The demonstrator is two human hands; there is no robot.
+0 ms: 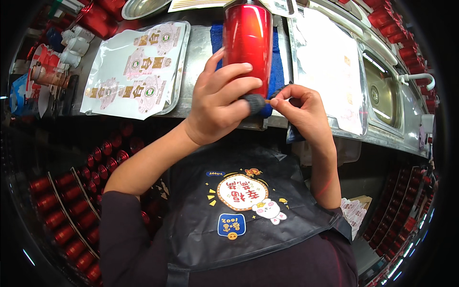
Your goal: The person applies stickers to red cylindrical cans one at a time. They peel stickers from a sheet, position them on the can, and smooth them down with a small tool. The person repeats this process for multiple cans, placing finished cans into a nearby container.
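A glossy red metal cylinder (247, 46), perhaps a vessel, lies on a blue cloth (277, 71) with its near end towards me. My left hand (218, 97) lies over its left side, fingers spread along the red surface. A dark grey knit finger cover (256, 103) is on the thumb, close to the cylinder's near end. Just to the right, my right hand (304, 111) pinches a thin orange-brown piece (268, 102) between thumb and forefinger. Something dark shows behind and below that hand; its shape is mostly hidden.
Printed transfer sheets (122, 75) lie on a tray at left; another white sheet (324, 68) covers a tray at right. Beyond it are a steel sink (381, 91) and white faucet (417, 78). A metal bowl (143, 9) stands behind. Racked red metal pieces (64, 211) flank me below the counter.
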